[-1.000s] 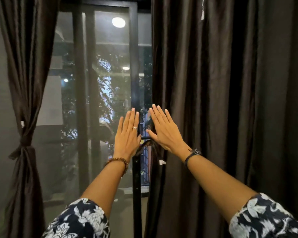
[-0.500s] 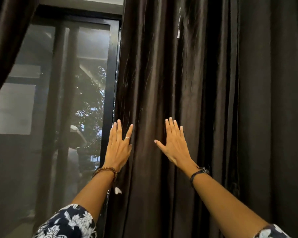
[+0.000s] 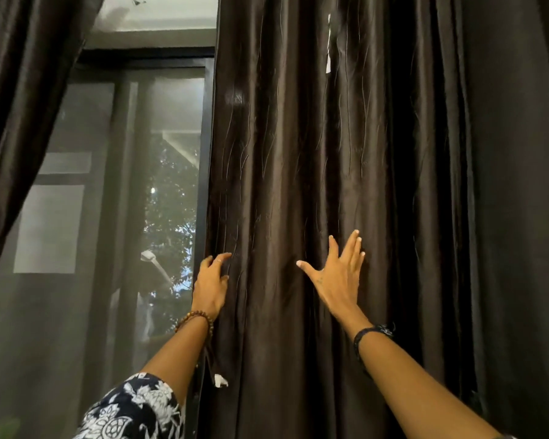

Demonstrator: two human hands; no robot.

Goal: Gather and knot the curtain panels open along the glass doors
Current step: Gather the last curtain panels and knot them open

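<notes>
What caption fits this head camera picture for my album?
Left hand curls around the edge of the hanging dark brown satin curtain while the right hand presses flat on its folds.

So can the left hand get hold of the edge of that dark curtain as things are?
Probably yes. The left hand is already at the curtain's left edge, fingers curled onto the fabric, with nothing between them. The right hand lies flat further along the panel, out of its way.

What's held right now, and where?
The left hand curls its fingers around the curtain at its left edge. The right hand lies flat and spread on the folds, holding nothing.
</notes>
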